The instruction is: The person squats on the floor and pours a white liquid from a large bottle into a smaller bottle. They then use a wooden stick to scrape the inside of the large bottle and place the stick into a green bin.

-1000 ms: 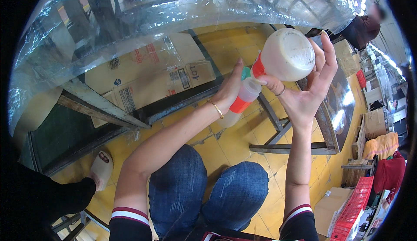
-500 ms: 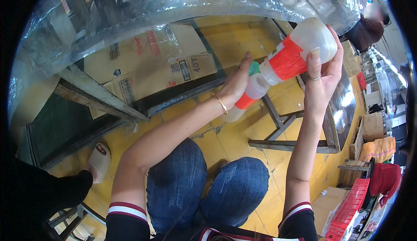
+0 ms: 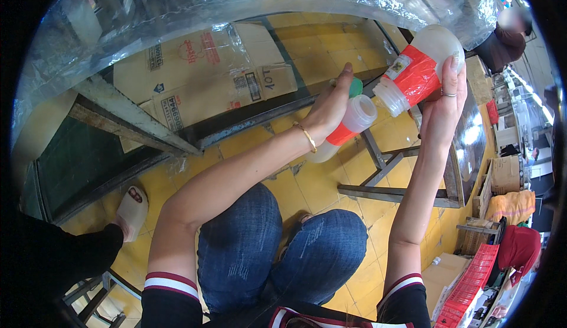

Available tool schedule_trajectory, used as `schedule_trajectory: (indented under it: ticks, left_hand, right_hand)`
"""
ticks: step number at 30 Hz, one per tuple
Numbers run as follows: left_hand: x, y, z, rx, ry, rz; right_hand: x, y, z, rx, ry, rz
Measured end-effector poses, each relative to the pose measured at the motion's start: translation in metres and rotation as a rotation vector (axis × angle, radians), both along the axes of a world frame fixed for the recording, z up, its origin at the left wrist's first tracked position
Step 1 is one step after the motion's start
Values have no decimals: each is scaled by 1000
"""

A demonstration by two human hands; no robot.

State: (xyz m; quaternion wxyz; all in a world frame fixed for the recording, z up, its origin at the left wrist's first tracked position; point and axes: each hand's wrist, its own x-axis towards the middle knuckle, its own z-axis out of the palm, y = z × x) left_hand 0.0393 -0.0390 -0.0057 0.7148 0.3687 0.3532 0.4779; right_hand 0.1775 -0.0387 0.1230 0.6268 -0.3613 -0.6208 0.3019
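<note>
My right hand (image 3: 444, 97) is closed around a translucent plastic bottle with a red band (image 3: 416, 75), tilted so its open mouth points down and to the left. Below and left of that mouth is the open neck of a smaller translucent bottle (image 3: 358, 114), also red-banded, leaning with its mouth up. My left hand (image 3: 328, 110) is wrapped round this smaller bottle, and a green cap (image 3: 355, 87) shows by its fingers. The two bottle mouths are a short way apart.
Flattened cardboard (image 3: 201, 74) lies on a dark low surface beneath clear plastic sheeting (image 3: 266, 3). A metal-framed table (image 3: 463, 150) stands right of my hands. Another person's foot (image 3: 132, 210) is at left. A red crate (image 3: 469, 281) sits at lower right.
The bottle in my right hand has moved up and right, and its mouth has come apart from the smaller bottle's mouth. My left hand has shifted slightly right.
</note>
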Motion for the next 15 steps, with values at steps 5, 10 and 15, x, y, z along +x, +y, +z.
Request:
schedule_trajectory:
  ticks: [5, 10, 15]
  left_hand:
    - [-1, -2, 2, -5, -30, -25]
    - [0, -3, 5, -7, -5, 6]
    - [3, -6, 8, -19, 18, 77]
  right_hand:
    - [-4, -4, 2, 80, -110, -73]
    - [-12, -12, 5, 198, -245, -174]
    - [-19, -20, 7, 262, -298, -187]
